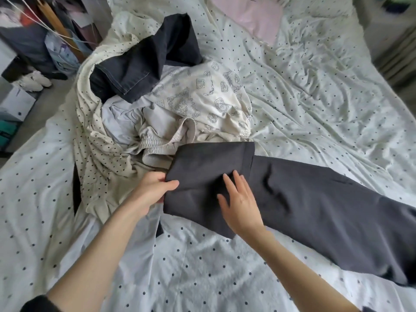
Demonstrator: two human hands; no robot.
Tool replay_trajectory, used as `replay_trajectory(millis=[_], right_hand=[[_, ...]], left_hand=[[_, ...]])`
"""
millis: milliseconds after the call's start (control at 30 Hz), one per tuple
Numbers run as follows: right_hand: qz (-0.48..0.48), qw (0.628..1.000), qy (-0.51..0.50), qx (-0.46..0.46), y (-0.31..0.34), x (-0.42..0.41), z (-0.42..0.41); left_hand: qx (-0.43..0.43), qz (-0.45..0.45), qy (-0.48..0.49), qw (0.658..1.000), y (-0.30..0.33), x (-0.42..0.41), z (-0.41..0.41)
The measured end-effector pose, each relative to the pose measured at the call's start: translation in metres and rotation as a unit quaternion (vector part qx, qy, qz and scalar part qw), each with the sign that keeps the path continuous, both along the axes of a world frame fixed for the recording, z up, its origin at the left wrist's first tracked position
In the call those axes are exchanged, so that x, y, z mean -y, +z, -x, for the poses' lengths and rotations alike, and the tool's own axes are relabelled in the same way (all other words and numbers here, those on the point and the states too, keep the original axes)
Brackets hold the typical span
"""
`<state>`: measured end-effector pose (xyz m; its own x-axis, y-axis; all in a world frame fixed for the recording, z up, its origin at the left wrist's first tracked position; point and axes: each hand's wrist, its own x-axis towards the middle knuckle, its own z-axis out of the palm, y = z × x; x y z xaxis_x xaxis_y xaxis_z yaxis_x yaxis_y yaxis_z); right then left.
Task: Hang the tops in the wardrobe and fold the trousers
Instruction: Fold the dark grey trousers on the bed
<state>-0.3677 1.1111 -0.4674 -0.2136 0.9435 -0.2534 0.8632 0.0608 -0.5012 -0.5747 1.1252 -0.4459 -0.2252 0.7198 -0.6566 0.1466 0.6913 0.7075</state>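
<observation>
The dark grey trousers lie on the dotted bed sheet, which stretches bare and wrinkled to the right and toward the far edge; a heap of clothes crowds their left end. The left hand pinches the folded left edge of the trousers, thumb on top. The right hand rests flat on the cloth, fingers spread (palm down). The trousers' long axis runs from the hands out toward the lower right, leaving the picture there.
</observation>
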Motion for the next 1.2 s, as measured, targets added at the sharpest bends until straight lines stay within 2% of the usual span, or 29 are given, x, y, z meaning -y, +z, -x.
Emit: replay_trajectory(millis=[133, 267, 367, 467, 533, 600, 667, 767, 833, 933, 1067, 1200], right_hand=[[0.039, 0.997, 0.054, 0.044, 0.004, 0.04, 0.011], [0.097, 0.991, 0.088, 0.026, 0.001, 0.074, 0.021], [0.147, 0.982, 0.109, 0.039, -0.007, 0.085, 0.025], [0.225, 0.972, 0.056, -0.023, -0.012, 0.09, 0.029], [0.24, 0.969, 0.04, -0.04, -0.011, 0.091, 0.027], [0.252, 0.966, 0.018, -0.06, -0.008, 0.092, 0.021], [0.259, 0.961, -0.013, -0.095, -0.004, 0.091, 0.011], [0.278, 0.936, -0.067, -0.203, 0.009, 0.088, -0.014], [0.283, 0.909, -0.099, -0.288, 0.022, 0.085, -0.039], [0.298, 0.862, -0.169, -0.374, 0.038, 0.08, -0.081], [0.289, 0.86, -0.196, -0.373, 0.044, 0.081, -0.154], [0.303, 0.83, -0.242, -0.4, 0.036, 0.084, -0.208]], left_hand=[[0.052, 0.033, -0.008, 0.998, 0.016, 0.055, 0.012], [0.123, 0.03, -0.051, 0.991, 0.012, 0.108, 0.032], [0.126, 0.058, -0.058, 0.989, 0.002, 0.113, 0.031], [0.116, 0.088, -0.077, 0.986, -0.008, 0.109, 0.023], [0.111, 0.118, -0.069, 0.984, -0.011, 0.106, 0.022], [0.145, 0.136, -0.041, 0.979, -0.006, 0.105, 0.018], [0.178, 0.122, -0.035, 0.976, 0.002, 0.105, 0.012], [0.197, 0.08, -0.042, 0.976, 0.024, 0.105, -0.01], [0.185, 0.053, -0.052, 0.98, 0.042, 0.102, -0.038], [0.151, 0.008, -0.122, 0.981, 0.066, 0.097, -0.092], [0.085, -0.01, -0.198, 0.976, 0.063, 0.086, -0.185], [-0.043, -0.006, -0.283, 0.958, 0.023, 0.074, -0.263]])
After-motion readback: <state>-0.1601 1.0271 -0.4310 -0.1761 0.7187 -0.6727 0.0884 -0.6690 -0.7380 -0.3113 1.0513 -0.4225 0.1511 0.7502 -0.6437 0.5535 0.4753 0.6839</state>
